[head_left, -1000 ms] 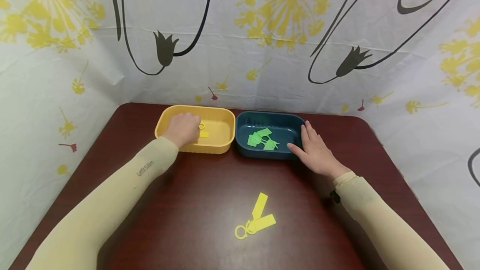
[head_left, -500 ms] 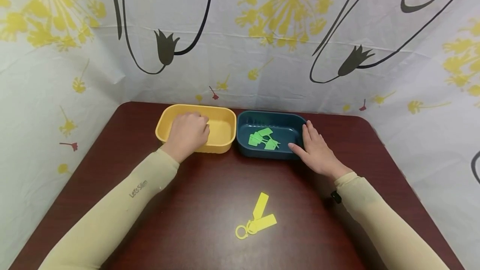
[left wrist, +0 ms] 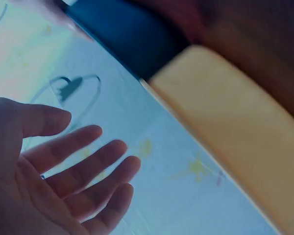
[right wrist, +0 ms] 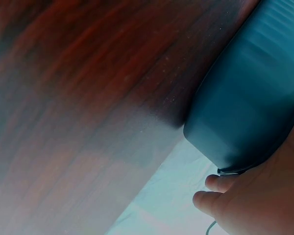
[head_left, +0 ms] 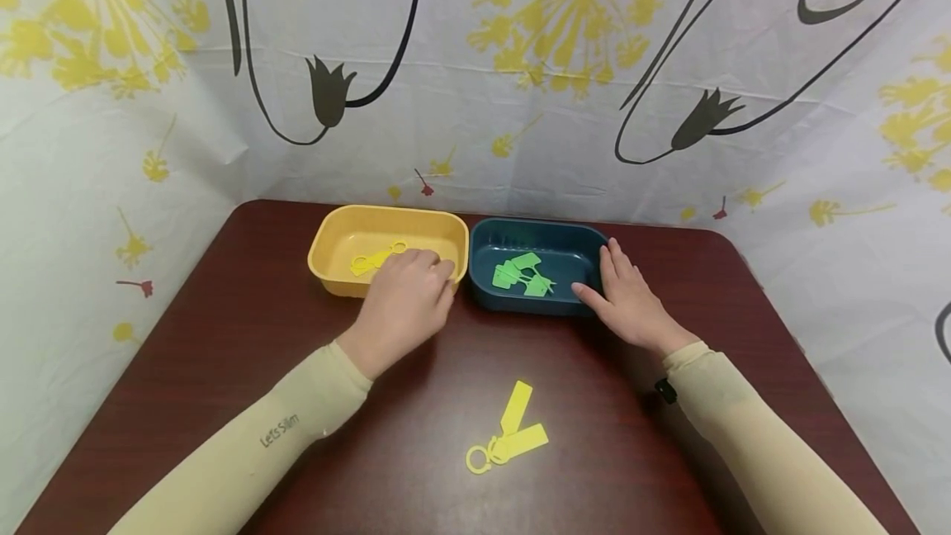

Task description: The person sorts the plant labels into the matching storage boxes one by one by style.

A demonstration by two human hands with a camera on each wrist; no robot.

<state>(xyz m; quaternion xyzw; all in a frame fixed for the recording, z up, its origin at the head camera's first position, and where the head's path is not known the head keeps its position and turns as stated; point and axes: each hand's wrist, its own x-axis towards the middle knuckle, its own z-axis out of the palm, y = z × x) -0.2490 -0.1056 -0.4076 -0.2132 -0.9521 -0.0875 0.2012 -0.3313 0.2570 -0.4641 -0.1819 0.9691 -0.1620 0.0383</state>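
My left hand [head_left: 404, 304] hangs over the front right edge of the yellow box [head_left: 334, 225], and its fingers are loosely bent around nothing in the left wrist view. Yellow ring-ended tags [head_left: 376, 259] lie on the bottom of that box. Against the right end of the dark teal box [head_left: 550, 228] rests my right hand [head_left: 631, 304], fingers straight along the outside and thumb over the front rim. Inside the teal box are several green tags [head_left: 509, 274], overlapping each other. Two more yellow tags with rings [head_left: 523, 441] lie partly overlapped on the table nearer the front.
The two boxes stand side by side at the back of the dark red-brown table [head_left: 416, 452]. Behind them hangs a white patterned cloth [head_left: 461, 155], which also covers both sides. A small black device [head_left: 665, 390] sits at my right sleeve.
My left hand has come up out of the yellow box and moved right and toward me, uncovering the yellow tags there. The right hand stays on the teal box.
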